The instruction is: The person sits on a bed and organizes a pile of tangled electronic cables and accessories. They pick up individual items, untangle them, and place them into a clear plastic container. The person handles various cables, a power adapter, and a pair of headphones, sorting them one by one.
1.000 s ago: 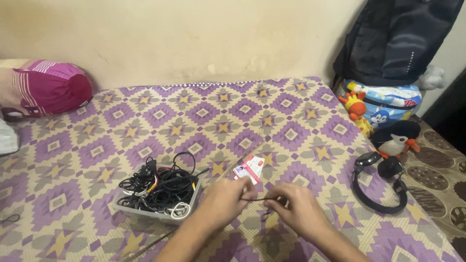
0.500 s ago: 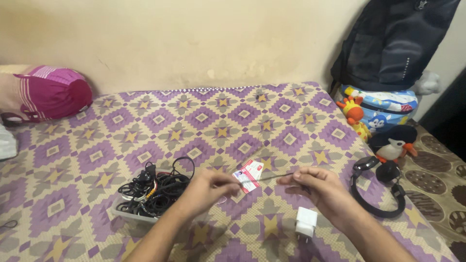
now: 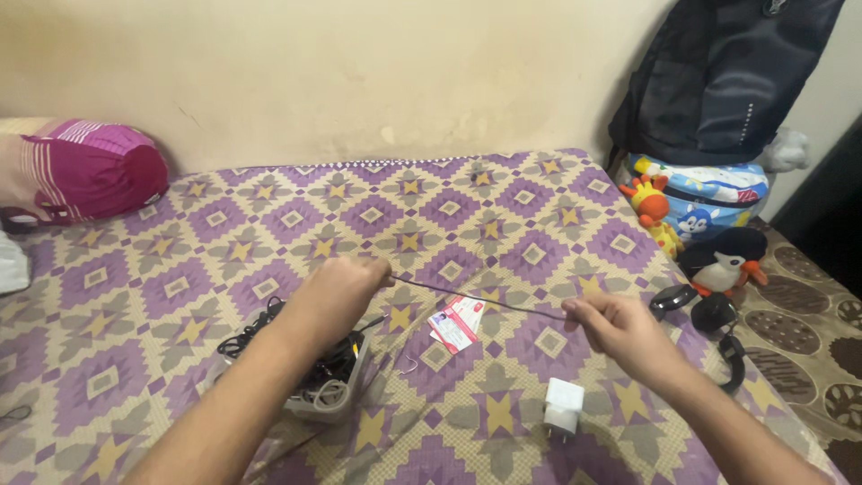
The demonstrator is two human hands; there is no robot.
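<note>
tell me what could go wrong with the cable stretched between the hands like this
The thin cable is pulled taut between the left hand and right hand, so a harder tug might strain it or slip it from the fingers. Its slack end seems to trail low near the white charger and could drag it.

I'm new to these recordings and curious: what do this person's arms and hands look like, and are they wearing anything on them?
Both forearms are bare, with no sleeves in view. The left hand and right hand have no gloves, and no rings, watch or wristbands are visible. No markings show on either arm.
</note>
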